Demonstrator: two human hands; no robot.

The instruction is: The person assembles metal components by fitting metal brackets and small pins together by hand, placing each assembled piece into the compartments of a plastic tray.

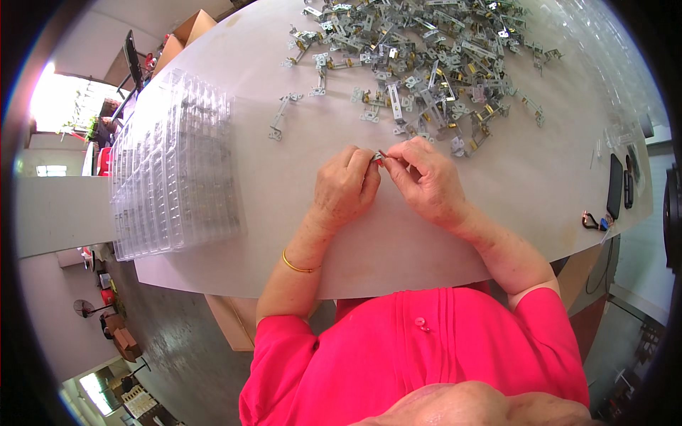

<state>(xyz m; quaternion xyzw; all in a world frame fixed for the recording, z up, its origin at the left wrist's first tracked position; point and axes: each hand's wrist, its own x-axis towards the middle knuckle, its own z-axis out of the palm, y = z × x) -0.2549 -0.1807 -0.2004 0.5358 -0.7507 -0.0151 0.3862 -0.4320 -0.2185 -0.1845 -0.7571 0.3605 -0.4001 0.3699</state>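
Both of my hands meet over the white table [284, 206], a little short of the heap of metal parts. Pinched between the thumb and fingers of my left hand [346, 186] is a small metal bracket [378, 157], with a bit of red showing on it. My right hand [430, 181] is closed at the bracket's other side, its thumb and forefinger tips touching the piece or something thin beside it. The fingers cover most of the bracket. Just beyond lies a large heap of silvery metal brackets [426, 64] with brass-coloured pieces among them.
A tall stack of clear plastic trays [174, 170] stands at the left of the table. More clear plastic trays [604, 57] are at the far right. Near the right edge lie a flat black object [614, 186] and a small tool with dark loops [591, 221]. A single bracket [283, 116] lies apart.
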